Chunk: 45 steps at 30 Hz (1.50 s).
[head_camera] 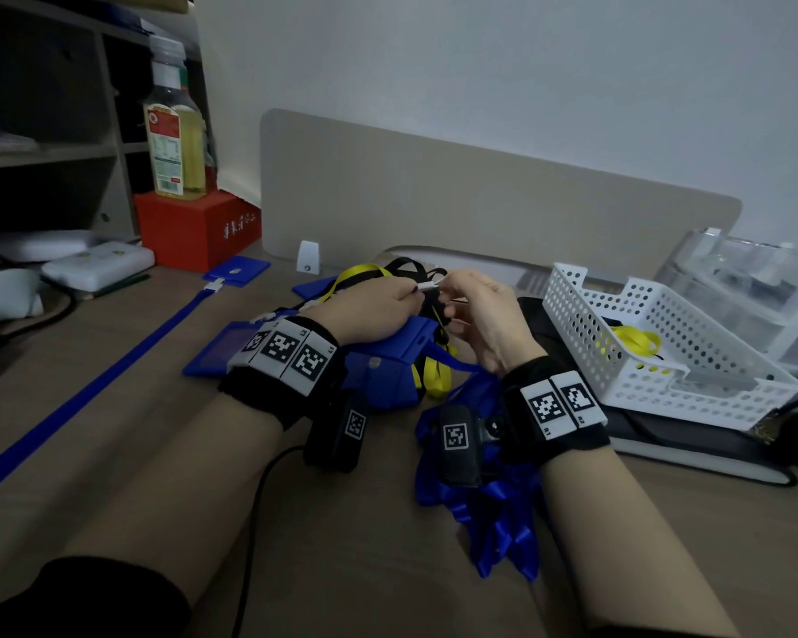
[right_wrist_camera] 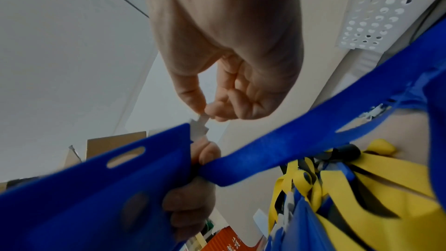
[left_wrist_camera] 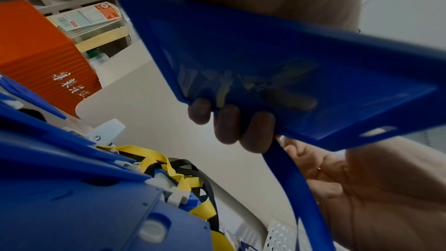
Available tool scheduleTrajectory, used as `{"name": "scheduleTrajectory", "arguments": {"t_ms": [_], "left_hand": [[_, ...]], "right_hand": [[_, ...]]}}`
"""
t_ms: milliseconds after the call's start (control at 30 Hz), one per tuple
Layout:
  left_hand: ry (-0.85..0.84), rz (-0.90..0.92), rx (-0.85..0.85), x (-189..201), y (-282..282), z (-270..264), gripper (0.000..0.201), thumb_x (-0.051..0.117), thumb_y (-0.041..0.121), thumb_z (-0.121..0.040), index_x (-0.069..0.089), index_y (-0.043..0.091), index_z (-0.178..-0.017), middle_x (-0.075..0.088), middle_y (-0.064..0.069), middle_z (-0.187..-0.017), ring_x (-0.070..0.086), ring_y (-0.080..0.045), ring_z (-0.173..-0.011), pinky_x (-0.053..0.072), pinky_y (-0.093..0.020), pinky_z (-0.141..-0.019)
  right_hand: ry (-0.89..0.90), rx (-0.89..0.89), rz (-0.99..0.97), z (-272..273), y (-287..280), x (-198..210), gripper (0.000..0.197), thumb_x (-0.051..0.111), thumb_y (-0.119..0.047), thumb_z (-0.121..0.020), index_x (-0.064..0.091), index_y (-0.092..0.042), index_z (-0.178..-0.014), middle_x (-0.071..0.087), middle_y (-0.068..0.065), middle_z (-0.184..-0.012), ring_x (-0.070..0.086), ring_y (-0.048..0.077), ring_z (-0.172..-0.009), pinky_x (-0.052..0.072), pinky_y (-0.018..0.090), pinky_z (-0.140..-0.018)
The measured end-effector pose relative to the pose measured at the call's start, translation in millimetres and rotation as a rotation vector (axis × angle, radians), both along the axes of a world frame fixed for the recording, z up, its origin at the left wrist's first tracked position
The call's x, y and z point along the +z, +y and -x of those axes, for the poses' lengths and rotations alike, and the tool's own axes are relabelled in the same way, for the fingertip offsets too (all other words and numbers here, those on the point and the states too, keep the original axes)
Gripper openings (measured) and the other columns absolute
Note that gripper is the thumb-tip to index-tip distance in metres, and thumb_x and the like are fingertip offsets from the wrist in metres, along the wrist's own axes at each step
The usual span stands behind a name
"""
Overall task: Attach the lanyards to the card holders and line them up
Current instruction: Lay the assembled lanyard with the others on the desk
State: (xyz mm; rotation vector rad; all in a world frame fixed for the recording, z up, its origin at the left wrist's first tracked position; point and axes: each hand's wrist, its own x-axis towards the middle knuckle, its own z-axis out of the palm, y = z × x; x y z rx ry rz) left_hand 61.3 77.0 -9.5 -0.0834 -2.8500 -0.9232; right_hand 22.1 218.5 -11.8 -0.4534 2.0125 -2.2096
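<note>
One finished set (head_camera: pixel 231 274) lies at ten o'clock; the left hand (head_camera: pixel 369 310) grips a card holder (left_wrist_camera: pixel 277 68), the right hand (head_camera: pixel 480 310) pinches the clip (right_wrist_camera: pixel 199 128); the pile (head_camera: pixel 406 375) waits.

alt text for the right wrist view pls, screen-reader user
The right hand pinches a small white lanyard clip at the edge of a blue card holder gripped by the left hand. A blue lanyard crosses in front, above tangled yellow lanyards.
</note>
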Motion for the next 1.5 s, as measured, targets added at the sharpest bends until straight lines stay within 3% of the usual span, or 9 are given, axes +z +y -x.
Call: {"name": "scheduleTrajectory", "arguments": {"t_ms": [300,433,567,700,833,967,1133,1233,1500], "left_hand": [[-0.019,0.023,0.007,-1,3,-1,0.033,0.035,0.03,-0.102,0.042,0.022,-0.072,0.046,0.001,-0.072,0.043,-0.013,-0.065,0.037,-0.035,-0.069],[-0.017,-0.19,-0.046,2,10,-4,0.039,0.037,0.04,-0.099,0.045,0.015,-0.069,0.045,0.001,-0.065,0.042,-0.014,-0.062,0.037,-0.037,-0.069],[-0.101,-0.596,0.021,7,12,-8,0.04,0.035,0.043,-0.1,0.05,0.018,-0.072,0.05,0.004,-0.056,0.044,-0.01,-0.049,0.038,-0.029,-0.062],[0.033,-0.48,0.056,2,3,-1,0.029,0.041,0.026,-0.1,0.053,0.025,-0.074,0.054,0.006,-0.075,0.052,-0.013,-0.072,0.043,-0.039,-0.084],[0.137,-0.358,0.214,5,-9,1,0.025,0.036,0.025,-0.1,0.058,0.013,-0.101,0.058,-0.001,-0.098,0.053,-0.018,-0.094,0.04,-0.034,-0.084],[0.197,-0.263,0.302,5,-13,3,0.021,0.033,0.03,-0.102,0.047,0.014,-0.105,0.055,0.001,-0.087,0.055,-0.02,-0.089,0.037,-0.032,-0.072],[0.213,-0.211,0.369,4,-14,1,0.027,0.038,0.037,-0.1,0.045,0.014,-0.113,0.059,-0.001,-0.087,0.063,-0.027,-0.091,0.048,-0.042,-0.087],[0.214,-0.185,0.385,4,-15,0,0.032,0.041,0.039,-0.099,0.043,0.013,-0.117,0.063,-0.009,-0.1,0.063,-0.03,-0.093,0.049,-0.044,-0.088],[0.182,-0.084,0.39,7,-14,-4,0.036,0.043,0.038,-0.099,0.041,0.013,-0.124,0.056,-0.006,-0.1,0.059,-0.029,-0.097,0.047,-0.043,-0.089]], "right_hand": [[-0.036,-0.028,0.024,-1,-5,-2,0.024,0.048,-0.004,-0.088,0.046,-0.012,-0.065,0.042,0.0,-0.059,0.034,0.009,-0.047,0.022,0.02,-0.041],[-0.057,-0.033,0.059,1,-5,-3,0.025,0.048,-0.005,-0.089,0.045,-0.013,-0.065,0.039,-0.001,-0.053,0.03,0.01,-0.046,0.02,0.02,-0.04],[-0.057,-0.004,0.117,3,-6,-4,0.025,0.047,-0.004,-0.088,0.045,-0.014,-0.065,0.038,-0.005,-0.048,0.027,0.009,-0.045,0.018,0.022,-0.044],[-0.036,-0.006,0.154,4,-4,-4,0.024,0.049,-0.003,-0.088,0.049,-0.014,-0.068,0.04,-0.007,-0.046,0.031,0.007,-0.043,0.022,0.023,-0.047],[0.014,-0.003,0.142,3,-3,-5,0.024,0.05,-0.003,-0.089,0.05,-0.014,-0.067,0.04,-0.007,-0.043,0.034,0.007,-0.04,0.024,0.024,-0.047],[0.086,0.004,0.129,-2,-4,-3,0.028,0.05,0.002,-0.087,0.05,-0.015,-0.065,0.041,-0.003,-0.047,0.033,0.008,-0.037,0.023,0.015,-0.034],[0.161,0.049,0.122,-5,-6,-2,0.03,0.047,0.007,-0.086,0.049,-0.014,-0.065,0.039,0.003,-0.055,0.034,0.006,-0.035,0.021,0.011,-0.034],[0.182,0.099,0.106,-6,-7,-3,0.029,0.047,0.01,-0.085,0.05,-0.013,-0.067,0.041,0.0,-0.05,0.036,0.006,-0.035,0.023,0.012,-0.034],[0.183,0.16,0.091,-5,-7,-7,0.03,0.055,0.014,-0.081,0.051,-0.014,-0.07,0.047,-0.004,-0.048,0.039,0.006,-0.036,0.026,0.014,-0.032]]}}
